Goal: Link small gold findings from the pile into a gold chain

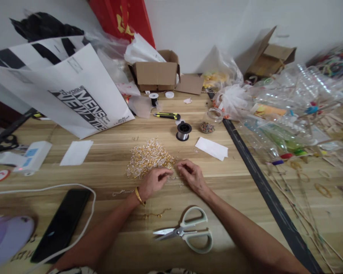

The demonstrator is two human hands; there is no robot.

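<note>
My left hand [154,181], with a gold bangle [140,196] on its wrist, rests at the near edge of a pile of gold and clear beads [150,154]. Its thumb and fingertips are pinched together, on something too small to make out. Just to the right, my right hand [192,177] has its fingers curled and closed, and what they hold is hidden. A few tiny clear pieces lie between the hands. Toward me are a short gold chain [157,214] and scissors [179,231] with pale handles, blades apart. A silvery chain [122,193] lies left of my left wrist.
Beyond the beads stand a wire spool [183,131], a yellow-black utility knife [167,115] and a jar of beads [208,126]. A white paper [211,148] lies at right, a phone [64,222] with a white cable at left. Plastic bottles [286,133] crowd the right side.
</note>
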